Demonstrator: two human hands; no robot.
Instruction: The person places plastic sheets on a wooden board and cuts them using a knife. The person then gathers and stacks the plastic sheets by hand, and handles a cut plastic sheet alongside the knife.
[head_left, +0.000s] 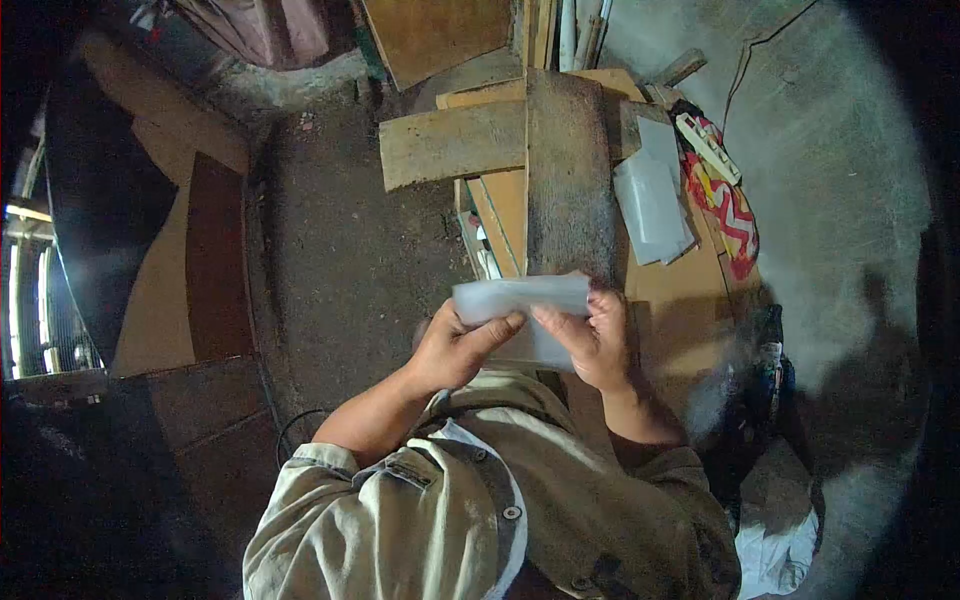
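Note:
Both hands hold a translucent whitish plastic sheet or bag [500, 298] in front of my body, one at each end. My left hand [458, 345] grips its left end, thumb lying along the lower edge. On the other side, my right hand [592, 335] is closed on the right end, thumb pressed against the front. The fingers behind the plastic are partly hidden. A paler, see-through piece [552, 352] hangs below, between the hands; I cannot tell whether it belongs to the same piece. A stack of similar translucent plastic [650, 205] lies to the right.
A long weathered wooden board [570, 170] runs away from me, beside a shorter plank [452, 148]. Cardboard [680, 310] lies on the right. Behind it are a white power strip [708, 148] and a red and yellow wrapper [730, 222]. A concrete wall [840, 170] borders the right.

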